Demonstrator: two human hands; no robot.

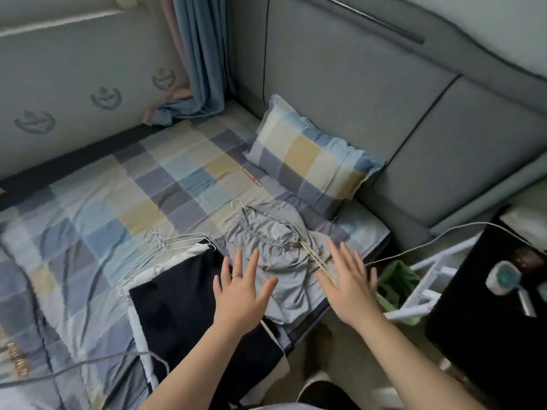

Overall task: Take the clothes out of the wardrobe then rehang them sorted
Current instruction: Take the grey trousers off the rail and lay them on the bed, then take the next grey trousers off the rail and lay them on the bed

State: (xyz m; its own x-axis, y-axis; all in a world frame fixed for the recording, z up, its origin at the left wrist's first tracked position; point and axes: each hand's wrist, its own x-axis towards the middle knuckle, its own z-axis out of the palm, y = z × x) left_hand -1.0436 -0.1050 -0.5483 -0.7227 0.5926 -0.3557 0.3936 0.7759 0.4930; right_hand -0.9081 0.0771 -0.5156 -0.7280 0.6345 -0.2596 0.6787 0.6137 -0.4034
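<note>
A crumpled grey garment with an elastic waistband (272,247) lies on the bed near its right edge, with light drawstrings across it. To its left lies a dark navy garment with a white border (183,309). Several thin wire hangers (154,247) rest on the sheet beyond the navy garment. My left hand (241,291) hovers flat over the seam between the two garments, fingers spread, holding nothing. My right hand (349,282) is spread just above the grey garment's right side, also holding nothing. No wardrobe is in view.
The bed has a checked sheet (118,202) and a matching pillow (313,161) against a grey padded headboard (370,93). A dark bedside table (488,315), a white cable (429,241), a green-lined bin (396,279) and a white frame stand to the right. A curtain (198,54) hangs at the back.
</note>
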